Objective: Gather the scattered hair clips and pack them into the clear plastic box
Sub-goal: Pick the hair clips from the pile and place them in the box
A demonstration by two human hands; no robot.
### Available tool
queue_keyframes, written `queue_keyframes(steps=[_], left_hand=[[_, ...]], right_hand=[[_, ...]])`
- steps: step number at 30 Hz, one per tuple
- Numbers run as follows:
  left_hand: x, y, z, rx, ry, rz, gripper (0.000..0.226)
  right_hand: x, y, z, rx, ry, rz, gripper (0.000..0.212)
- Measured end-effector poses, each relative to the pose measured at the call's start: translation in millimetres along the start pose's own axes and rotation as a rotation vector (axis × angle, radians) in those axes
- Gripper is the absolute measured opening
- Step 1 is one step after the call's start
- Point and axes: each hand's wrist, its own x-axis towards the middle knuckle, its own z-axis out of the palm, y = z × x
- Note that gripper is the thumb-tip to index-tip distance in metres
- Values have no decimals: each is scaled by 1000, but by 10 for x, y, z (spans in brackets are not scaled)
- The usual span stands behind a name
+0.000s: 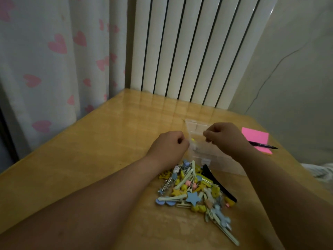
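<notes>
Hair clips [196,193] piled on wooden table [90,159], clear box [207,154], radiator [189,51], heart-print curtain [45,60]

Heart-print curtain [54,51], white radiator [189,47], wooden table [90,141].

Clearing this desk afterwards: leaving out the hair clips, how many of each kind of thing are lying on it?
clear plastic box: 1
pink sticky-note pad: 1
pen: 1
Total: 3

No writing can be read. A small pale label [206,161] on the clear plastic box [214,154], toward the counter's [90,159] right edge, is too blurred.
</notes>
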Motion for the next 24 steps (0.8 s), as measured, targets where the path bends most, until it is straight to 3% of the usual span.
queue_keyframes(steps=[3,6,10,13,15,19,24], left_hand=[[-14,0,-16,-8,-7,21,45],[-28,24,-27,6,-10,22,46],[-26,23,-36,-1,2,-4,37],[-28,5,-22,-9,15,-12,34],[-32,-1,-17,-12,15,-11,33],[-13,-20,-14,4,15,4,33],[-5,-41,5,-8,6,7,34]], right_hand=[[-273,67,-76,33,206,-152,10],[-552,75,-187,115,219,-234,8],[-806,82,-337,156,-96,-310,11],[-878,63,-474,7,-446,-345,25],[-903,41,-562,-58,-579,-352,31],[-936,10,-644,-185,-731,-323,35],[-956,-10,-563,-223,-753,-312,17]])
